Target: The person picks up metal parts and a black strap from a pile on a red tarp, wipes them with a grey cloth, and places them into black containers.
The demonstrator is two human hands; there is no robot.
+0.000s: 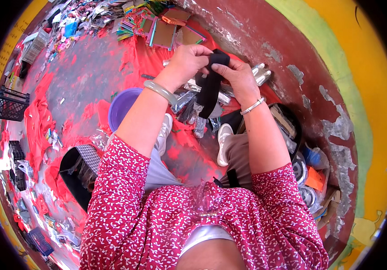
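In front of me a black fabric strip (pixel 209 92) is stretched between my two hands, its top folded over and a long end hanging down. My left hand (pixel 188 62), with a pale bangle on the wrist, pinches the strip's upper edge from the left. On the other side my right hand (pixel 239 75) grips the fold between thumb and fingers. Beneath the hanging end lie several clear-wrapped packets (pixel 185 100) on red sheeting, partly hidden by the strip and my hands. Close to my left forearm is a purple basin (pixel 118 110).
A black open bag (pixel 74 177) lies at my left, another (pixel 288 117) at my right. A clear bag (pixel 321 166) with mixed items leans by the peeling wall (pixel 312 67). Flat boards (pixel 164 35) are piled ahead; a black crate (pixel 11 104) stands far left.
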